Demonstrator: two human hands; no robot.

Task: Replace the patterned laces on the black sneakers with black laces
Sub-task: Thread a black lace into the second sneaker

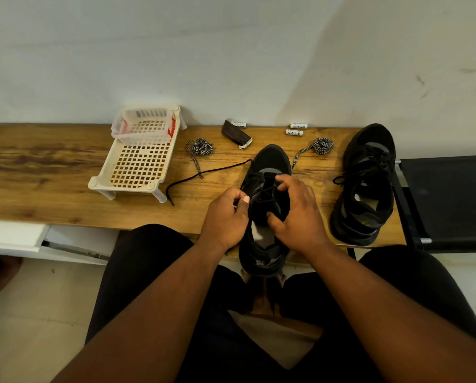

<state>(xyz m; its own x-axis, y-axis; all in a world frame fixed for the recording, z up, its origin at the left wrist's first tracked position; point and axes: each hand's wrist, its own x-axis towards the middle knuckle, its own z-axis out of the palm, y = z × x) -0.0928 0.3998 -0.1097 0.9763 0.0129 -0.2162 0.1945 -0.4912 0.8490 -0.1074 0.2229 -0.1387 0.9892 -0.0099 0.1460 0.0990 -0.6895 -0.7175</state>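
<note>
Both hands are busy at the middle of the frame on the near sneaker (267, 172), which sits toe-away at the counter's (37, 167) front edge, heel overhanging. The left hand (225, 217) has its fingers curled in a pinch at the shoe's side, apparently on the black lace (203, 172), though the exact grip is hidden. The right hand (297, 211) clamps the tongue and eyelet area, thumb tucked inside.

The lace looks limp and light, trailing left toward the white rack (137, 161); I'd take it by the stiff tip for threading. The shoe seems soft-sided, so bracing it near the eyelets makes sense.

The second sneaker (367, 186), at right, already wears black laces. Two patterned laces (201, 147) (321, 146) lie bundled behind.
</note>
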